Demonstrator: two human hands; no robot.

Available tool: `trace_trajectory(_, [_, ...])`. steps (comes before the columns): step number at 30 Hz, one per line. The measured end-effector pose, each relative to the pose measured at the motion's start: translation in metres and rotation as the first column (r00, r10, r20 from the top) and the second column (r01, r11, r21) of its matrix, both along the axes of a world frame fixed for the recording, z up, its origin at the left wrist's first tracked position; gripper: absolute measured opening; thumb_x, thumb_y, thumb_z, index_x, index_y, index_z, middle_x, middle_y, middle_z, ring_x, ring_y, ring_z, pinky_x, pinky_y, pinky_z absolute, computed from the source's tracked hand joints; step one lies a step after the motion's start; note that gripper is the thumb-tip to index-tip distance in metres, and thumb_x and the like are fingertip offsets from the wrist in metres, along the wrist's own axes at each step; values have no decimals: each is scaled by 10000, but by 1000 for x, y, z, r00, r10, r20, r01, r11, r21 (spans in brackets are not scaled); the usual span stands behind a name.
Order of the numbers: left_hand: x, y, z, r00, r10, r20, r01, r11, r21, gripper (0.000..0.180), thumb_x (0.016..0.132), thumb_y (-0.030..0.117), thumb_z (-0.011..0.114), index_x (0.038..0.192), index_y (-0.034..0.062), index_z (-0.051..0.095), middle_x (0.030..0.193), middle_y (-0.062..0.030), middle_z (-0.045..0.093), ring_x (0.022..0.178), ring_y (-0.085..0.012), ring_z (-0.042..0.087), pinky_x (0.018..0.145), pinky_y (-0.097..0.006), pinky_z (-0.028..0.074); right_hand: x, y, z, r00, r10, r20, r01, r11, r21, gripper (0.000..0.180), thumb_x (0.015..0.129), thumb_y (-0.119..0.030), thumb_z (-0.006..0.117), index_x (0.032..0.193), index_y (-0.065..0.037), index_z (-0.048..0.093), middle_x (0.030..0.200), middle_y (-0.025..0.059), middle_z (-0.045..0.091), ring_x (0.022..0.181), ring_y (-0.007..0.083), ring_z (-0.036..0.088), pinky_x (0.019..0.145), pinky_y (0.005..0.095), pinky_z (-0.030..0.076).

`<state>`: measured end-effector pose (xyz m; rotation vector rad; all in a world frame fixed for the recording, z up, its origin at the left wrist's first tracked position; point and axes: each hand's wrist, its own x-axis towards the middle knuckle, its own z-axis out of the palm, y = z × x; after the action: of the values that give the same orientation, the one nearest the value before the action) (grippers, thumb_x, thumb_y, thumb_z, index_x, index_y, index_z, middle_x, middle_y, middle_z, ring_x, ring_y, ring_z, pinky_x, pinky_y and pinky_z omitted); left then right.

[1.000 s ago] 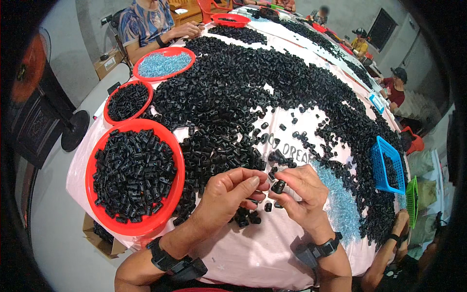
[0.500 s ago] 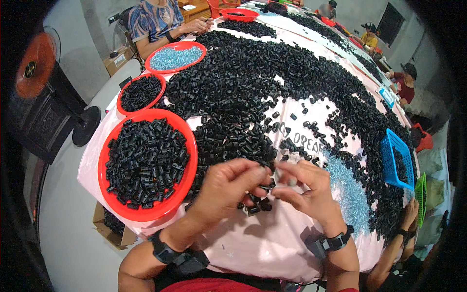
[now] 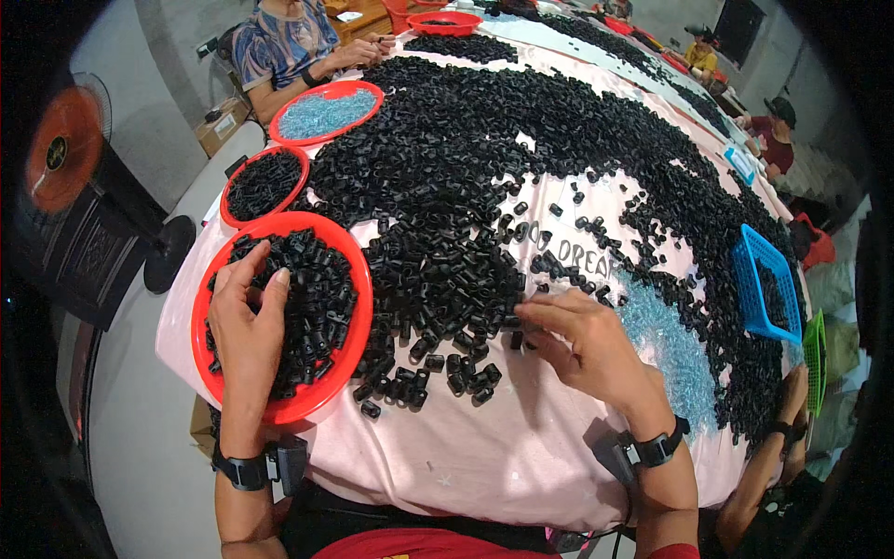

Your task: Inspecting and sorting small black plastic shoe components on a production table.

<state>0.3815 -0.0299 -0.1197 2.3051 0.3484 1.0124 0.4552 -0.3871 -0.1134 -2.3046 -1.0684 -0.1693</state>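
Observation:
My left hand (image 3: 247,321) is over a large red basin (image 3: 359,349) heaped with small black plastic tubular pieces (image 3: 321,289). Its thumb and forefinger are apart, with nothing visible between them; the other fingers are partly hidden. At the near edge of a broad pile of black plastic pieces (image 3: 447,252), my right hand (image 3: 591,354) reaches leftward with fingers stretched out. One black piece (image 3: 516,340) lies by its fingertips. Several loose pieces (image 3: 410,382) lie on the pink cloth between my hands.
Smaller red bowls hold thin black parts (image 3: 265,184) and clear bluish parts (image 3: 326,115). More bluish parts (image 3: 670,354) lie right of my right hand. Blue (image 3: 771,289) and green baskets (image 3: 815,359) stand at the right edge. Other people sit around the table; a fan (image 3: 70,149) stands left.
My hands were together over the near pile. The left has moved left to the red basin; the right has stayed near the pile's edge.

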Motion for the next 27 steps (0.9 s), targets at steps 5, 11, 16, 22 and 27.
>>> trace_trajectory(5, [-13,-55,24,879,-443,-178,345,848,-403,117,924,74,697,1002,-8,728,778,-44,665,715,-68,585,669,-244,482,3,-14,4,994,-83,70,74,991,113,285,855,-58,694,1135,-6,705,968,166,716,889,356,674,782,427,561])
trace_trajectory(11, [-6,-112,12,525,-771,-361,800,592,-102,346,855,137,770,1184,46,718,1000,-129,631,926,-287,624,808,-373,512,1,-7,9,992,-16,-127,3,995,-104,267,848,-21,692,1112,1,715,986,174,715,915,358,679,801,412,563])
trace_trajectory(16, [24,-129,2,654,-642,-400,715,698,50,362,860,128,745,1211,54,697,1079,-147,609,999,-325,582,876,-413,498,5,-18,13,986,-156,-52,159,985,62,191,841,-10,696,1027,-1,741,897,153,708,812,337,671,736,419,551])
trace_trajectory(22, [49,-138,-13,691,-660,-295,719,671,184,321,850,102,736,1165,49,709,1097,-145,605,1015,-321,585,891,-421,500,6,-17,13,991,-110,-80,109,994,-25,145,853,-59,709,984,-17,753,846,159,702,800,341,669,704,426,537])
trace_trajectory(27, [45,-139,-8,722,-576,-383,655,748,109,226,829,82,743,1051,48,712,1034,-134,578,1005,-323,572,875,-428,489,8,-25,14,977,-179,-117,173,983,-65,124,853,-81,712,958,-31,754,848,151,699,801,343,666,705,427,537])
